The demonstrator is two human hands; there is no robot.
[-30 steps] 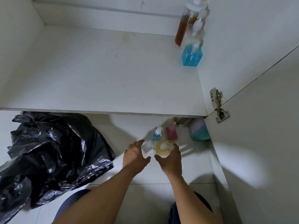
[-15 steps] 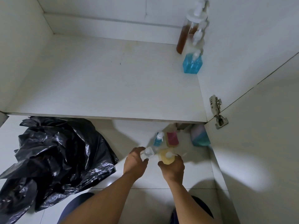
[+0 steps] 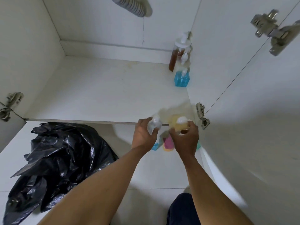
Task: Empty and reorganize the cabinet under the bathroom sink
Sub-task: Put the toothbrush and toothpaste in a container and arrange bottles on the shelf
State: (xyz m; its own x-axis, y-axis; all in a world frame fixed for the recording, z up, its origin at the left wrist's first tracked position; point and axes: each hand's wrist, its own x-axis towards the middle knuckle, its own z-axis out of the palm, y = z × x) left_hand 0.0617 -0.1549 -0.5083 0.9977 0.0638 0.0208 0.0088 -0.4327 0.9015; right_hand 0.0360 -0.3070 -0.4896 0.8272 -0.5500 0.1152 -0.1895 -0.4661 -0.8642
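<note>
**Both hands loaded at the cabinet's front edge**

Left hand [image 3: 143, 137] has its fingers curled round a small clear pump bottle [image 3: 154, 125]. Right hand [image 3: 185, 140] grips a yellow pump bottle [image 3: 177, 125]. I see both bottles held side by side in the air, at the front right edge of the cabinet floor [image 3: 105, 95]. They're blurred and I can't read labels.

Under the hands, on the tiled floor [image 3: 154, 176], are a pink bottle [image 3: 168, 142] and a small blue bottle [image 3: 155, 146], both mostly hidden.

In the cabinet's back right corner a brown bottle [image 3: 174, 57], a pale pump bottle [image 3: 184, 60] and a square blue bottle [image 3: 181, 79] stand in a row along the wall.

A door hinge [image 3: 202, 115] sits just right of the yellow bottle. A grey drain hose [image 3: 134, 7] is at the top. A black bin bag [image 3: 56, 159] lies on the floor to the left.
</note>
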